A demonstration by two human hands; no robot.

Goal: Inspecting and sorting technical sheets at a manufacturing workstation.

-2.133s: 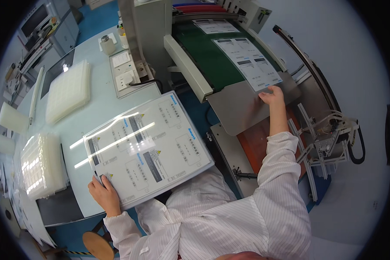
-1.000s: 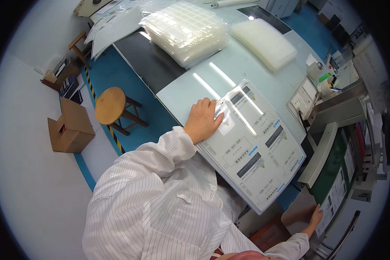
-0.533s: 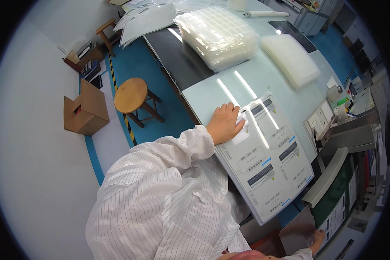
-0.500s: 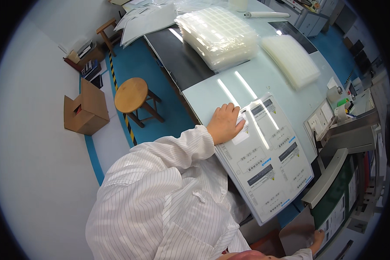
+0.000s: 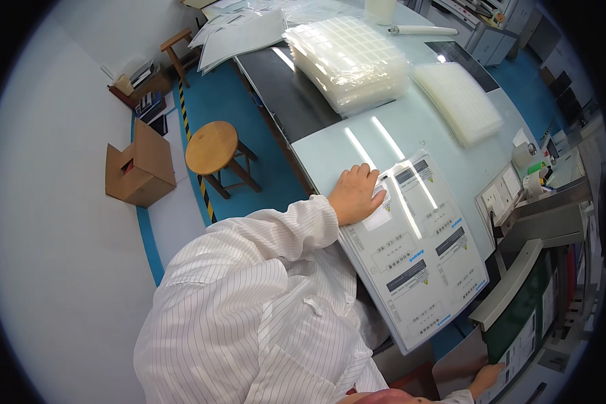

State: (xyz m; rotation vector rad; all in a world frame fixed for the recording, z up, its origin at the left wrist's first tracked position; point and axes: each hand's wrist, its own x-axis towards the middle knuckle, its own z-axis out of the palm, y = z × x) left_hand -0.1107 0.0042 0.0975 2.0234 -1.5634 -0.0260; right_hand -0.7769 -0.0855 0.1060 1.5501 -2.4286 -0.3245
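Observation:
My left hand (image 5: 355, 195) lies on the upper left edge of a stack of printed sheets (image 5: 421, 266), its fingers stretched out beside a small white slip of paper (image 5: 378, 217). The sheets are white with dark bars, blue marks and outlined boxes, and reach past the table's near edge. At the lower right, my right hand (image 5: 486, 381) reaches to a green machine bed (image 5: 518, 333), fingers extended at the edge of another printed sheet (image 5: 522, 350) lying there. Whether its fingertips press on that sheet is hard to see.
A thick pile of clear plastic sheets (image 5: 347, 64) and a lower translucent stack (image 5: 458, 101) stand farther back on the glass-topped table (image 5: 323, 151). A power socket strip (image 5: 498, 195) lies at the right edge. Left on the floor are a wooden stool (image 5: 212, 148) and a cardboard box (image 5: 141, 168).
My right hand has shifted slightly left, its fingers now reaching toward the sheet on the green bed. My left hand stays on the stack. The whole view has shifted a little.

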